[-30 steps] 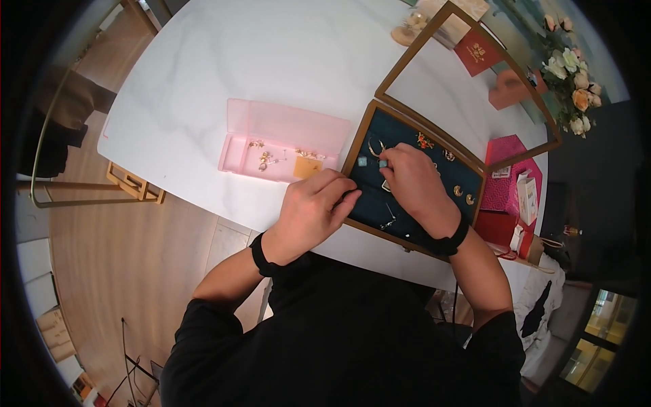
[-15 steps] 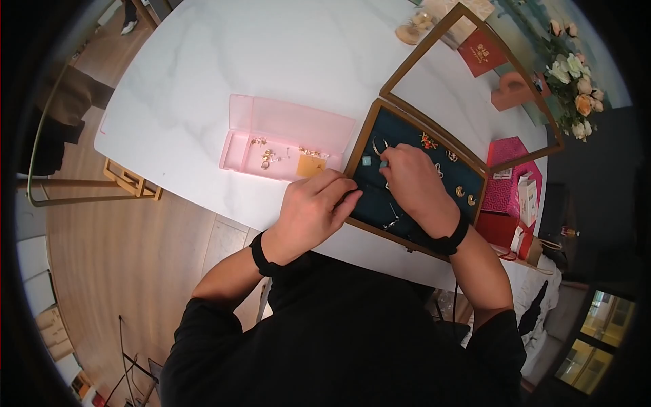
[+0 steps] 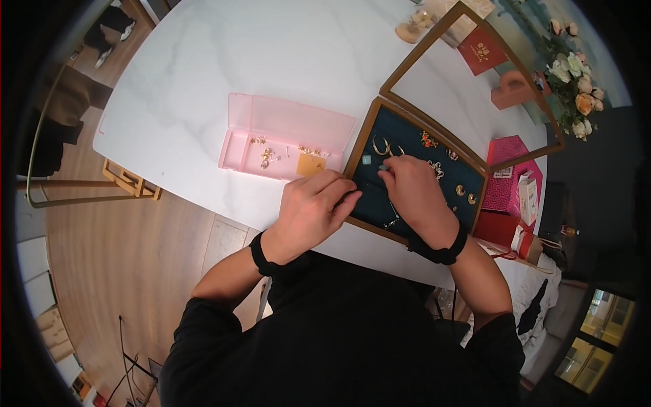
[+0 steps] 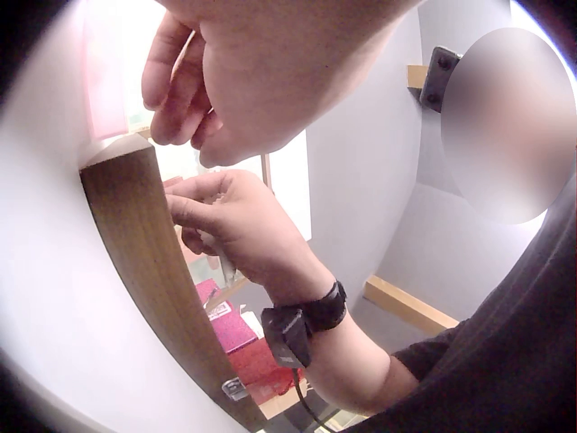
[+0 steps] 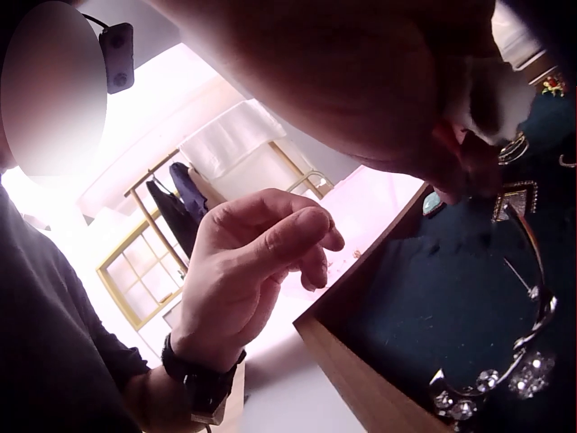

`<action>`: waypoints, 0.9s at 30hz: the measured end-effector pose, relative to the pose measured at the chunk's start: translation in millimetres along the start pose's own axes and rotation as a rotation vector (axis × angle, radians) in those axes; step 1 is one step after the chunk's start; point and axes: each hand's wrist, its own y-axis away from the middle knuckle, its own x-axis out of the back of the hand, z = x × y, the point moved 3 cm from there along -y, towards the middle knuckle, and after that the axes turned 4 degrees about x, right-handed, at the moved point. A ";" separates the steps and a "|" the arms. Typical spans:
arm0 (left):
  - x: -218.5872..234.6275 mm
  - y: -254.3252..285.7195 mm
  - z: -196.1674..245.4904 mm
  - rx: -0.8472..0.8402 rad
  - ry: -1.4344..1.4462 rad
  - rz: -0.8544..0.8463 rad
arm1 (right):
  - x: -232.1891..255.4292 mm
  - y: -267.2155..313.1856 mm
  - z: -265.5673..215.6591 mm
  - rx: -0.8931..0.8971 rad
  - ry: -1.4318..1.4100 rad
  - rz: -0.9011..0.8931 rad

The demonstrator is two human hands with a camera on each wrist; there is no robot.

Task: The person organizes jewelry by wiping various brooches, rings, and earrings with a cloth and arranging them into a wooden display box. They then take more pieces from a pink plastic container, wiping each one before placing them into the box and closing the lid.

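The right hand (image 3: 422, 200) is over the dark green lining of a wooden jewellery case (image 3: 371, 122), its fingertips pinching a small turquoise earring (image 3: 383, 167). In the right wrist view, a square piece with a beaded edge (image 5: 514, 200) shows at those fingertips. A matching turquoise stud (image 3: 367, 160) lies to their left, and gold hoops (image 3: 381, 146) lie just above. The left hand (image 3: 310, 211) hangs loosely curled beside the case's left edge, with nothing visible in it. A silver earring with clear stones (image 5: 518, 343) lies below the right hand.
An open pink box (image 3: 234, 150) with small jewellery stands left of the case. The glazed lid (image 3: 468, 13) is raised. More earrings (image 3: 428, 140) lie along the case's right part. A pink box (image 3: 505, 193), red packaging and flowers (image 3: 583, 102) are at the right.
The right hand has shifted slightly down and right, with its fingertips drawn back, uncovering more of the gold hoops. The left hand has stayed nearly still. A person's legs appear at the upper left.
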 end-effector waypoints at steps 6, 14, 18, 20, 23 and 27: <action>0.2 -1.7 2.0 -0.009 -0.019 -0.009 | 2.6 -0.3 -2.4 -0.001 0.007 -0.024; -1.5 -3.4 5.7 -0.032 -0.025 -0.006 | 8.3 1.4 -6.5 0.069 0.016 -0.031; -2.1 -4.8 7.1 -0.038 -0.031 -0.014 | 7.7 3.5 -4.8 0.099 -0.008 -0.008; -2.3 -5.5 8.5 -0.041 -0.034 -0.020 | 7.3 4.8 -4.8 0.101 -0.016 -0.003; -3.3 -8.1 11.0 -0.052 -0.040 -0.023 | 7.0 5.0 -6.7 0.110 -0.039 -0.003; -3.1 -14.2 13.6 -0.067 -0.067 -0.035 | 6.5 4.5 -5.2 0.096 -0.039 -0.012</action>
